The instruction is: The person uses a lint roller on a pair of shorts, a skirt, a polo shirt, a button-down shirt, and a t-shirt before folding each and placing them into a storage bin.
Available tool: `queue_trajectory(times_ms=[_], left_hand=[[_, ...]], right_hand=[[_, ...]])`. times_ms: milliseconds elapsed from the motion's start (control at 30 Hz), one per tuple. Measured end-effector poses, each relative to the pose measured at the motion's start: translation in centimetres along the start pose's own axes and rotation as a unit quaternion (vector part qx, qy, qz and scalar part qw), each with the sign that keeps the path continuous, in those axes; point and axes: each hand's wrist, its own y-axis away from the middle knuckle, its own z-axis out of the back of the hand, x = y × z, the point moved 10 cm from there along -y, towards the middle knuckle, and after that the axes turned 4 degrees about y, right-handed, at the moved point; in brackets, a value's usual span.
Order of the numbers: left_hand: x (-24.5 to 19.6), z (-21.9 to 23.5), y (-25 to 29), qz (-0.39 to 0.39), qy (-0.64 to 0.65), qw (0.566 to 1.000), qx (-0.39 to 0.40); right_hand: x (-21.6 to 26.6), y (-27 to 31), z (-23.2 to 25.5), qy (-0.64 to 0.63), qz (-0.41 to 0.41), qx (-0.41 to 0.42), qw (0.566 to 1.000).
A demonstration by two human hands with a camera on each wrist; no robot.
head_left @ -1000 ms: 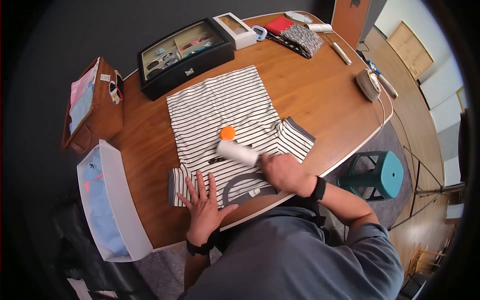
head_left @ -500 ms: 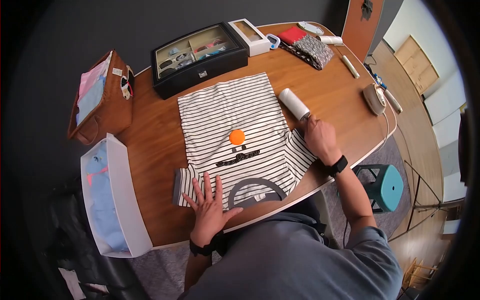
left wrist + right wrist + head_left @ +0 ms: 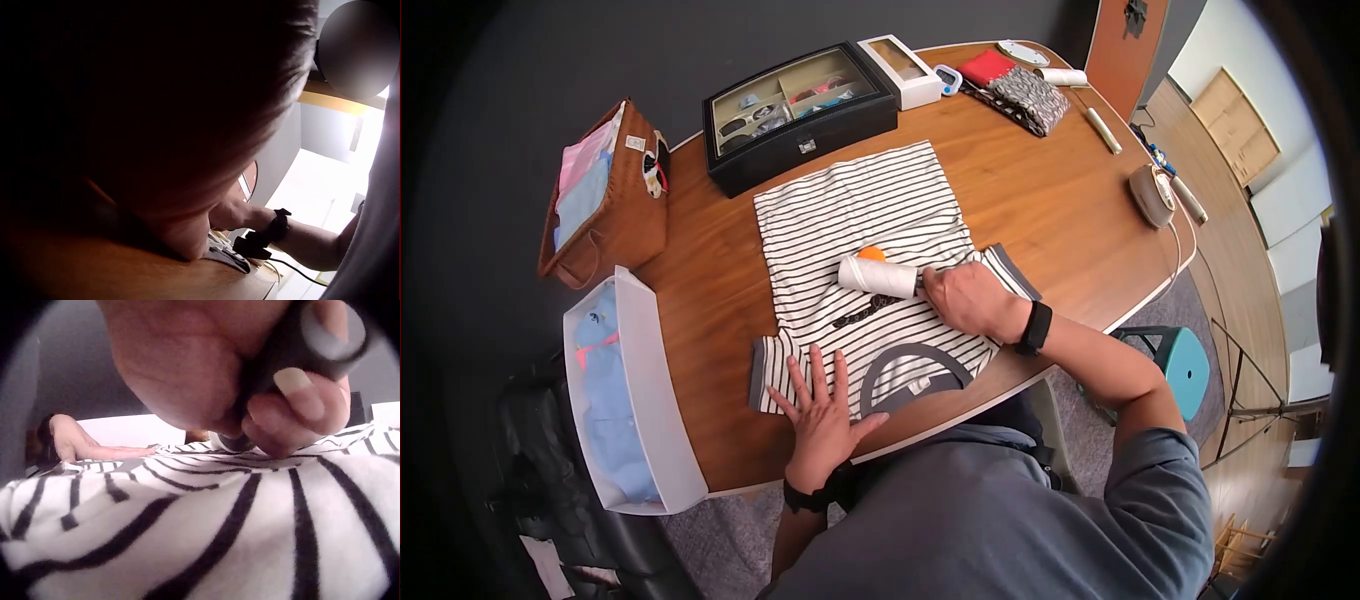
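Observation:
A striped white-and-dark T-shirt (image 3: pixel 850 200) with grey trim lies flat on the wooden table, its collar toward the person. My right hand (image 3: pixel 972 300) grips the handle of a lint roller (image 3: pixel 878 276). The white roll lies across the shirt's chest, overlapping an orange dot (image 3: pixel 871 254) and part of a black print. In the right wrist view, fingers curl round the dark handle (image 3: pixel 275 356) close over the fabric. My left hand (image 3: pixel 822 422), fingers spread straight, rests on the shirt between the collar and the left-side sleeve.
Left of the shirt stand a white bin (image 3: pixel 635 400) with blue clothing and a brown basket (image 3: pixel 625 205). A black display case (image 3: pixel 800 140) and a white box (image 3: pixel 915 92) sit behind. Folded cloths (image 3: pixel 1030 100) and a corded iron (image 3: pixel 1150 195) lie farther right. A teal stool (image 3: pixel 1185 375) stands beside the table.
The lint roller swung right to the shirt's side edge half a second ago, and is now back leftward across the chest print. My left hand stays in place on the shirt.

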Motion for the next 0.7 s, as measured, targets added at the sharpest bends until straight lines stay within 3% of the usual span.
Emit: queue_trajectory(times_ms=[167, 367, 433, 700], left_hand=[[-0.1, 0.0, 0.0, 0.006, -0.009, 1.0, -0.012], [0.3, 0.5, 0.1, 0.007, -0.009, 1.0, -0.017], [0.5, 0.0, 0.0, 0.002, -0.007, 1.0, 0.015], [0.9, -0.1, 0.1, -0.004, -0.01, 1.0, 0.011]], right_hand=[[0.0, -0.5, -0.5, -0.041, -0.022, 0.002, 0.999], [-0.3, 1.5, -0.4, -0.08, -0.105, -0.011, 0.991], [-0.4, 2.1, -0.7, -0.102, -0.118, -0.004, 0.988], [-2.3, 3.8, -1.6, -0.188, -0.211, 0.034, 0.959]])
